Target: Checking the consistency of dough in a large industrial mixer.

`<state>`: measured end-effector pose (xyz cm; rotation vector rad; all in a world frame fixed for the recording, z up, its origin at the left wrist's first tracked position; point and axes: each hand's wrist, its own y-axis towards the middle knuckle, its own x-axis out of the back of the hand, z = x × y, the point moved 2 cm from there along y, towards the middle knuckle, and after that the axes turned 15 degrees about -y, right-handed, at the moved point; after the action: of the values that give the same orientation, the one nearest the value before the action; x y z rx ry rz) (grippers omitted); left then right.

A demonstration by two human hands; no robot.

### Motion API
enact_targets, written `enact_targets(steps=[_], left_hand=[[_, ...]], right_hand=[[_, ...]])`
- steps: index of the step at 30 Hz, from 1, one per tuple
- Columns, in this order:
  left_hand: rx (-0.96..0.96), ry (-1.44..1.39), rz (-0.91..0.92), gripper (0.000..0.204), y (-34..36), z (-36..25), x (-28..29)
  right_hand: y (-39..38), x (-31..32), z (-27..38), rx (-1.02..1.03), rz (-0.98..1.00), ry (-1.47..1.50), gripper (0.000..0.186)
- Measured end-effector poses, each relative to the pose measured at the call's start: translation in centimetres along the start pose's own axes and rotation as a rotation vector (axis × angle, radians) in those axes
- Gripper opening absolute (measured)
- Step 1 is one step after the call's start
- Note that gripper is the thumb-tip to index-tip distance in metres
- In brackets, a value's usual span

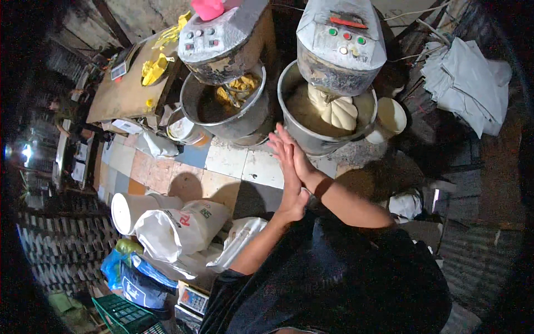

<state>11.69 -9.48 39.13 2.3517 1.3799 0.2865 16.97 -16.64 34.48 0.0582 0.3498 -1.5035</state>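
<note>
My left hand and my right hand are pressed palm to palm in front of me, fingers stretched out, with no object in them. Just beyond them in the head view is a steel mixing bowl holding pale dough around an attachment under a mixer head with coloured buttons. To its left, a second bowl holds yellow stuff and a curved metal tool, beneath another mixer head topped with a pink object.
A wooden table with yellow items stands back left. White buckets, sacks and a green crate lie lower left. A tiled floor runs between. Folded white sacks and a pale container are at the right.
</note>
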Motion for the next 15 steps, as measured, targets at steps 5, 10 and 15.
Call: enact_targets(steps=[5,10,15], left_hand=[[0.050,0.217,-0.264,0.085,1.0,3.6,3.6],[-0.066,-0.027,-0.441,0.070,0.4,10.1,9.1],[0.048,-0.194,-0.594,0.063,-3.6,15.1,8.7]], right_hand=[[-3.1,-3.3,1.2,0.040,0.261,0.283,0.078],[-5.2,-4.6,2.1,0.080,0.371,-0.096,0.061],[-4.4,-4.3,0.8,0.282,0.285,-0.635,0.061]])
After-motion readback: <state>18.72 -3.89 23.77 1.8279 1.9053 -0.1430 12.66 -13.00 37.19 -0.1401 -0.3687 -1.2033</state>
